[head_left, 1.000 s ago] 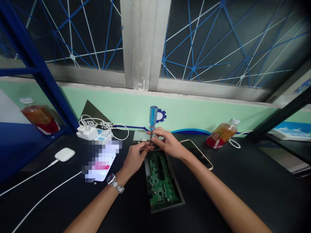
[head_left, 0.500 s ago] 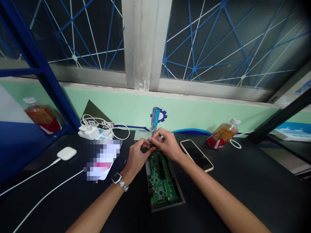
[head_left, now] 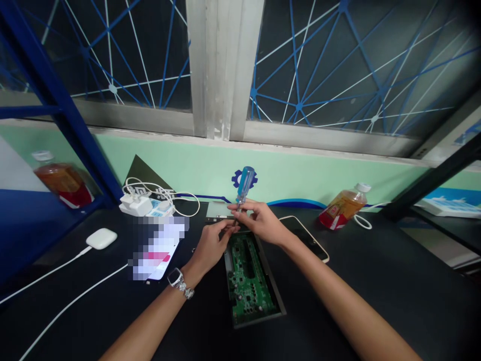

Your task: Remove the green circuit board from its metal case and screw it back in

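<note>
A screwdriver (head_left: 245,183) with a clear blue handle stands tilted, handle up, above the far end of a green circuit board (head_left: 250,296) set in a metal frame. The fingers of my right hand (head_left: 263,223) are closed around its metal shaft, just below the handle. My left hand (head_left: 214,245), with a watch (head_left: 175,277) on the wrist, pinches at the lower end of the shaft. Whatever lies between those left fingertips is too small to make out. Both hands cover part of the board's far end.
Left of the board lies a lit phone (head_left: 165,255), partly blurred out. A white earbud case (head_left: 101,238) and a power strip with chargers (head_left: 150,206) are further left. On the right are a dark phone (head_left: 310,240) and a drink bottle (head_left: 343,208). A flat pale piece (head_left: 218,210) lies behind my hands.
The screwdriver's handle has leaned to the right. My hands have drawn slightly apart, the right one gripping higher on the shaft. More of the flat piece behind them now shows.
</note>
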A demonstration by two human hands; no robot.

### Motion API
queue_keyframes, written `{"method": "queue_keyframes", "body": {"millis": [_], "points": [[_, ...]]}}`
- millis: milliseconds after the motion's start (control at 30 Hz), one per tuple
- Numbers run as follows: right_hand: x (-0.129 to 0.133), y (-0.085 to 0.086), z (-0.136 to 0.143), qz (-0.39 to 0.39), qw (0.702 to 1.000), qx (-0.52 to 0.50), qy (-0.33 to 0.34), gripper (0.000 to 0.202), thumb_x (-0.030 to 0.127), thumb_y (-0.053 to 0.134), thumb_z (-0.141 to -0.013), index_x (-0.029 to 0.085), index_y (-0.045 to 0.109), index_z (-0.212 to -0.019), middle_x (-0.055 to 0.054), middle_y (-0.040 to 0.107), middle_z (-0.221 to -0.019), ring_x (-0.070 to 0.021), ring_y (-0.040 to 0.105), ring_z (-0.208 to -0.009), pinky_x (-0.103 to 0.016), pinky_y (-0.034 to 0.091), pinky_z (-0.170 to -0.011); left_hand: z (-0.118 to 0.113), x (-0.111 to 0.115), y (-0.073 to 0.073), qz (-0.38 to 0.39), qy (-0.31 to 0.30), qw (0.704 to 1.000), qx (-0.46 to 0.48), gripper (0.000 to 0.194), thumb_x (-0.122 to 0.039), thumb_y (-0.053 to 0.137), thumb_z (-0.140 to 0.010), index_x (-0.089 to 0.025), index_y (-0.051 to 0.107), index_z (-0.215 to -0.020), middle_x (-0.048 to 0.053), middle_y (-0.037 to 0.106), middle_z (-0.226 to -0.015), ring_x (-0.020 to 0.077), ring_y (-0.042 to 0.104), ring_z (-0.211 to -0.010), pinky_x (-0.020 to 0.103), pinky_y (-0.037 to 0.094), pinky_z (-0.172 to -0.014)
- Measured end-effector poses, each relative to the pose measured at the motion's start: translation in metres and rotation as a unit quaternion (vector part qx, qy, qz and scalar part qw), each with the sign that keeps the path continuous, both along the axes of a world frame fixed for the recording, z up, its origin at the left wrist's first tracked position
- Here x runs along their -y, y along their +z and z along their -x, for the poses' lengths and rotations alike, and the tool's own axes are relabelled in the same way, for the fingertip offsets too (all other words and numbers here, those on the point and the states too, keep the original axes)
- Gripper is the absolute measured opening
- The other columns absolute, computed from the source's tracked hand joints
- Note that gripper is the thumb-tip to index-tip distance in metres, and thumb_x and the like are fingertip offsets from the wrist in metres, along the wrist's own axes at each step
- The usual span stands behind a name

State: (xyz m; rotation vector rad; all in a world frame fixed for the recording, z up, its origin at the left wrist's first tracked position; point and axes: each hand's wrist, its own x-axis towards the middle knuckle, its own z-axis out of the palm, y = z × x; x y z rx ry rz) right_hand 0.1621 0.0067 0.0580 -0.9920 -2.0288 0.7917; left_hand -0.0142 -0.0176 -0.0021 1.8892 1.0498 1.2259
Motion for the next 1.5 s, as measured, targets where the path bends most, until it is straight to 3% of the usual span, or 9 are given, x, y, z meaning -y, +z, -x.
{"method": "queue_keyframes", "body": {"millis": [367, 500, 667, 767, 933, 1067, 1167, 1367, 1500], "points": [[0.001, 0.006, -0.002, -0.006, 1.0, 0.004, 0.017, 0.018, 0.029, 0.061, -0.09, 0.02, 0.076, -0.093, -0.006, 0.072, -0.102, -0.0136, 0.061, -0.074, -0.026, 0.045, -0.058, 0.004, -0.005, -0.004, -0.012, -0.05, 0.999, -0.01, 0.024, -0.023, 0.05, -0.097, -0.019, 0.068, -0.111, 0.007, 0.075, -0.106, 0.0213, 0.071, -0.097, 0.031, 0.054, -0.086], [0.0, 0.003, 0.001, -0.053, 0.998, 0.003, -0.025, 0.014, 0.029, 0.065, -0.088, 0.019, 0.072, -0.082, -0.003, 0.071, -0.086, -0.0148, 0.06, -0.074, -0.026, 0.043, -0.061, 0.001, -0.004, -0.003, -0.039, -0.006, 0.999, -0.005, 0.019, -0.024, 0.059, -0.092, -0.02, 0.066, -0.109, 0.006, 0.074, -0.106, 0.0203, 0.07, -0.094, 0.031, 0.054, -0.086], [0.001, -0.004, 0.008, -0.077, 0.993, 0.011, -0.092, 0.019, 0.034, 0.068, -0.086, 0.019, 0.067, -0.074, -0.001, 0.065, -0.074, -0.0127, 0.05, -0.063, -0.025, 0.038, -0.057, -0.005, -0.002, -0.008, -0.085, 0.083, 0.992, -0.031, 0.007, -0.025, 0.067, -0.086, -0.021, 0.063, -0.091, 0.003, 0.073, -0.088, 0.0191, 0.068, -0.082, 0.029, 0.053, -0.077], [0.002, -0.009, 0.011, -0.093, 0.989, 0.01, -0.117, 0.02, 0.035, 0.07, -0.084, 0.019, 0.064, -0.072, 0.001, 0.061, -0.071, -0.0124, 0.048, -0.061, -0.024, 0.036, -0.057, -0.007, -0.002, -0.01, -0.08, 0.095, 0.992, -0.027, 0.003, -0.023, 0.066, -0.087, -0.02, 0.064, -0.085, 0.001, 0.073, -0.082, 0.0174, 0.068, -0.075, 0.027, 0.052, -0.072], [0.003, -0.011, 0.013, -0.091, 0.987, 0.013, -0.135, 0.024, 0.039, 0.07, -0.084, 0.02, 0.061, -0.073, 0.001, 0.059, -0.07, -0.0124, 0.047, -0.061, -0.025, 0.037, -0.057, -0.005, -0.001, -0.007, -0.032, 0.072, 0.997, 0.004, 0.008, -0.023, 0.064, -0.088, -0.02, 0.072, -0.089, 0.003, 0.077, -0.086, 0.0194, 0.072, -0.076, 0.027, 0.053, -0.071], [0.005, 0.0, 0.008, -0.077, 0.995, 0.047, -0.053, 0.016, 0.036, 0.063, -0.089, 0.02, 0.066, -0.087, -0.002, 0.065, -0.084, -0.0141, 0.056, -0.071, -0.025, 0.04, -0.059, -0.002, -0.001, -0.004, -0.025, 0.054, 0.998, -0.015, 0.016, -0.028, 0.062, -0.091, -0.02, 0.075, -0.094, 0.004, 0.079, -0.088, 0.0208, 0.072, -0.074, 0.028, 0.054, -0.07], [0.007, 0.007, 0.005, -0.066, 0.996, 0.052, -0.009, 0.019, 0.03, 0.058, -0.093, 0.02, 0.068, -0.081, -0.003, 0.07, -0.089, -0.0146, 0.059, -0.075, -0.025, 0.041, -0.06, 0.0, -0.001, -0.003, -0.029, 0.037, 0.998, -0.03, 0.021, -0.032, 0.06, -0.092, -0.02, 0.076, -0.101, 0.004, 0.079, -0.093, 0.0219, 0.072, -0.077, 0.029, 0.053, -0.069], [0.005, -0.004, 0.01, -0.037, 0.996, 0.002, -0.083, 0.026, 0.039, 0.068, -0.086, 0.018, 0.068, -0.071, 0.002, 0.062, -0.057, -0.0109, 0.052, -0.049, -0.023, 0.039, -0.05, 0.002, -0.003, -0.004, -0.026, -0.002, 0.999, -0.041, 0.026, -0.031, 0.052, -0.097, -0.021, 0.074, -0.107, 0.006, 0.078, -0.099, 0.0221, 0.072, -0.082, 0.029, 0.052, -0.073], [0.003, -0.007, 0.012, -0.006, 0.994, -0.02, -0.104, 0.027, 0.044, 0.07, -0.083, 0.019, 0.067, -0.072, 0.001, 0.064, -0.063, -0.0103, 0.054, -0.049, -0.023, 0.042, -0.049, 0.003, -0.004, -0.003, -0.03, -0.014, 0.998, -0.046, 0.026, -0.029, 0.049, -0.098, -0.02, 0.073, -0.103, 0.006, 0.077, -0.097, 0.0211, 0.071, -0.078, 0.029, 0.052, -0.071]]}}
